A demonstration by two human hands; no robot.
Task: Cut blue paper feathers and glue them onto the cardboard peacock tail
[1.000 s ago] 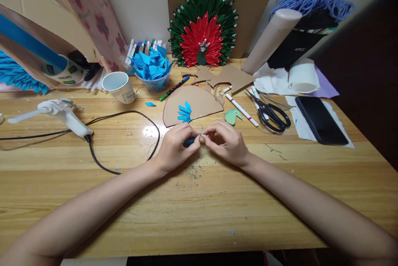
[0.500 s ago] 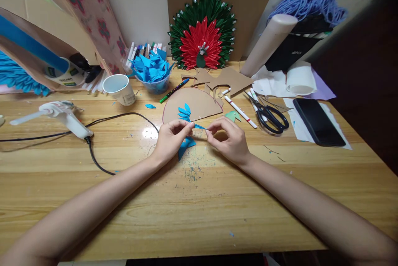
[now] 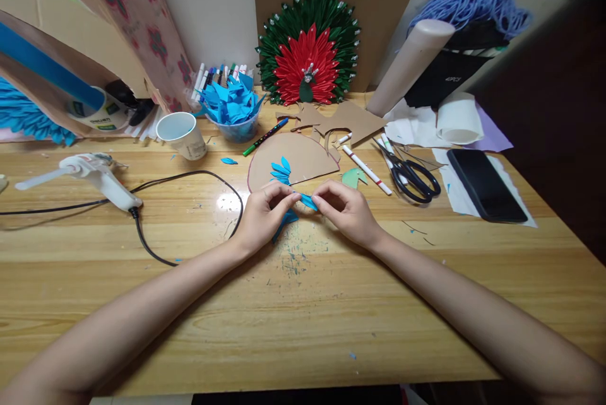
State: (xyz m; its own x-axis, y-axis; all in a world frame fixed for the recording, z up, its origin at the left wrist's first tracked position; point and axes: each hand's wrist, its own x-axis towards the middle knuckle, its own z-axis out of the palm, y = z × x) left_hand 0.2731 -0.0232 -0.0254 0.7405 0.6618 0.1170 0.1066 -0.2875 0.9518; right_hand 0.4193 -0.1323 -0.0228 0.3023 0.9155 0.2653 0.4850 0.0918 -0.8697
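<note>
Between my two hands is a small folded blue paper piece point(image 3: 308, 202). My left hand point(image 3: 266, 211) pinches its left end between thumb and fingers. At the other end, the thumb and fingertips of my right hand point(image 3: 349, 211) are closed on it. Under my left hand lies more blue paper point(image 3: 286, 223), partly hidden. Just beyond the hands is a rounded cardboard piece point(image 3: 296, 156) with several blue paper petals point(image 3: 281, 171) on it. A green paper shape point(image 3: 353, 178) lies beyond my right hand.
On the left are a white glue gun point(image 3: 101, 179) with its cord, a paper cup point(image 3: 182, 135) and a bowl of blue paper pieces point(image 3: 234, 118). To the right lie scissors point(image 3: 409, 176), a marker point(image 3: 367, 170) and a phone point(image 3: 487, 185). A red and green peacock craft point(image 3: 308, 55) stands behind.
The blue paper piece between my fingers has turned and shows a wider face than before. My right hand has shifted slightly left, closer to my left.
</note>
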